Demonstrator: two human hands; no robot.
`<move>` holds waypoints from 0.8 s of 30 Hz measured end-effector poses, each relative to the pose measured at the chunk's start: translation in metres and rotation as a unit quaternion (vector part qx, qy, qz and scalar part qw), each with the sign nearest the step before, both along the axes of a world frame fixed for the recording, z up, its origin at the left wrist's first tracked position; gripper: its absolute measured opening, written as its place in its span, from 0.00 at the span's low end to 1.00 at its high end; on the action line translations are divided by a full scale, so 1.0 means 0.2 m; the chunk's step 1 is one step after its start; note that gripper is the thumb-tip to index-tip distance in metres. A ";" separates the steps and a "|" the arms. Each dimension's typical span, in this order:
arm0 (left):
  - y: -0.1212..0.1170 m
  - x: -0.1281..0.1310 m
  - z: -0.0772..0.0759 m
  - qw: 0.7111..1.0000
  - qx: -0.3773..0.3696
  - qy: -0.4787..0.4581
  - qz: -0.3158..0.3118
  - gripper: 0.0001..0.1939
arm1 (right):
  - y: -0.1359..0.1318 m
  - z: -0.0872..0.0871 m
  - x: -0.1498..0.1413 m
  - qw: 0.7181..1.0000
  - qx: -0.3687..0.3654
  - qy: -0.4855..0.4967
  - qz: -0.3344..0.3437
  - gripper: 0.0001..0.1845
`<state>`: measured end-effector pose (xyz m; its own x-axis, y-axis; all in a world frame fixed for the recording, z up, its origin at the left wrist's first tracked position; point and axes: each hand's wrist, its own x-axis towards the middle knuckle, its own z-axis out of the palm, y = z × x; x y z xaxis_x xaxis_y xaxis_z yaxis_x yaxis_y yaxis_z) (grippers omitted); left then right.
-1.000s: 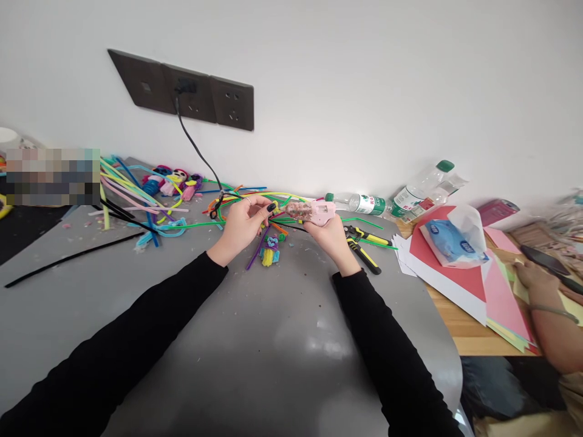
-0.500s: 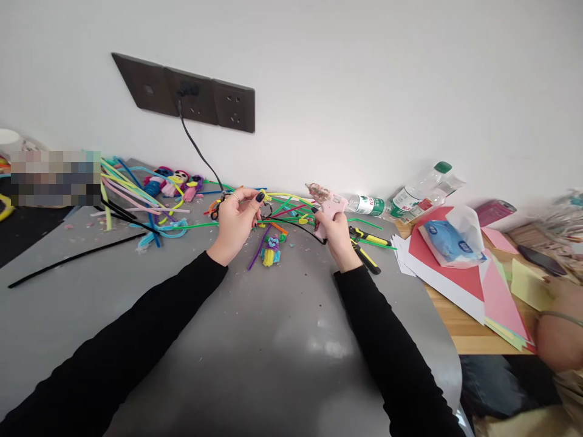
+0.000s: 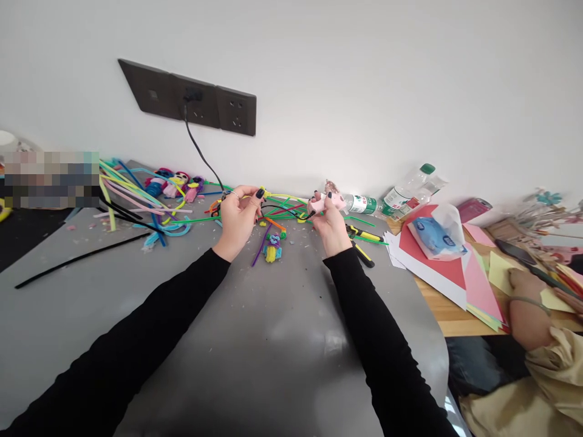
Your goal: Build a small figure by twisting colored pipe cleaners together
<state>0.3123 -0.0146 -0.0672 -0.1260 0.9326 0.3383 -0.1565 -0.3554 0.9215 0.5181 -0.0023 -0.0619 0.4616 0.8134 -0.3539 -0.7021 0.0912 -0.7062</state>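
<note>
My left hand (image 3: pixel 240 220) pinches a small yellow pipe-cleaner piece (image 3: pixel 263 192) between thumb and fingers; most of it is hidden. My right hand (image 3: pixel 330 227) is wrapped round a pink glue gun (image 3: pixel 334 199), its nozzle turned up and away toward the wall. From its handle a black cord (image 3: pixel 282 207) runs left behind my left hand. Between the hands, a small pipe-cleaner doll (image 3: pixel 272 249) in purple, blue and yellow lies on the grey table (image 3: pixel 273 340). Loose green pipe cleaners (image 3: pixel 291 213) are spread behind it.
Pliers (image 3: pixel 362 243) with black and yellow handles lie right of my right hand. Plastic bottles (image 3: pixel 405 189) rest by the wall. Finished dolls (image 3: pixel 177 183) and a pipe-cleaner bundle (image 3: pixel 132 188) are at left. Tissues (image 3: pixel 435 233) sit on paper, near another person's hand (image 3: pixel 526 285).
My right hand has drawn the glue gun away from the yellow piece to the right and tilted its nozzle up. My left hand keeps its pinch. The other person's hand has shifted over the papers.
</note>
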 end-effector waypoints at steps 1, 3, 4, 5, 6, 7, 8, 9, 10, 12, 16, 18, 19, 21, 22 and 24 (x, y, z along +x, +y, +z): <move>0.00 0.00 0.00 1.000 0.002 0.001 -0.002 0.25 | 0.02 0.00 0.00 1.000 -0.005 -0.005 -0.021 0.06; 0.00 -0.01 0.01 1.000 0.009 0.006 -0.004 0.24 | 0.05 0.01 0.02 0.998 -0.033 -0.031 -0.050 0.06; 0.00 -0.01 0.01 1.000 0.012 0.010 -0.005 0.24 | 0.06 0.01 0.03 0.996 -0.051 -0.046 -0.059 0.06; 0.00 -0.01 0.01 1.000 0.015 0.013 -0.007 0.23 | 0.06 0.01 0.05 0.994 -0.066 -0.059 -0.062 0.06; 0.00 -0.01 0.01 1.000 0.019 0.015 -0.009 0.23 | 0.06 0.01 0.06 0.993 -0.077 -0.068 -0.060 0.06; 0.00 -0.02 0.01 1.000 0.023 0.017 -0.013 0.22 | 0.05 0.02 0.07 0.992 -0.083 -0.072 -0.055 0.06; 0.01 -0.02 0.01 0.999 0.028 0.017 -0.015 0.22 | 0.03 0.02 0.08 0.993 -0.082 -0.074 -0.045 0.05; 0.01 -0.02 0.01 0.999 0.035 0.019 -0.015 0.22 | 0.01 0.01 0.08 0.993 -0.076 -0.081 -0.027 0.05; 0.01 -0.02 0.01 0.999 0.045 0.022 -0.011 0.21 | -0.01 0.01 0.08 0.993 -0.069 -0.097 0.000 0.04; 0.00 -0.02 0.01 0.996 0.081 0.041 0.008 0.20 | -0.05 0.01 0.07 0.984 -0.042 -0.161 0.066 0.05; -0.05 0.00 0.02 0.977 0.191 0.088 0.044 0.17 | -0.09 0.06 -0.02 0.924 0.066 -0.336 0.171 0.18; -0.08 0.01 0.04 0.971 0.222 0.081 0.026 0.17 | -0.08 0.10 -0.09 0.885 0.121 -0.385 0.231 0.23; -0.10 0.00 0.06 0.973 0.223 0.067 0.000 0.18 | -0.08 0.13 -0.13 0.866 0.143 -0.398 0.268 0.24; -0.12 -0.01 0.10 0.975 0.202 0.027 -0.087 0.19 | -0.06 0.17 -0.20 0.819 0.186 -0.413 0.351 0.26; -0.13 -0.02 0.13 0.972 0.184 0.008 -0.148 0.20 | -0.05 0.19 -0.23 0.791 0.203 -0.421 0.395 0.25; -0.16 -0.06 0.19 0.953 0.149 -0.018 -0.264 0.20 | -0.03 0.22 -0.28 0.733 0.229 -0.445 0.461 0.22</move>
<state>0.3006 -0.0458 -0.0298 0.3174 0.7329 0.6018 -0.4148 -0.4634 0.7831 0.4615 -0.0091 -0.0180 -0.4776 0.8636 0.1615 0.1049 0.2385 -0.9655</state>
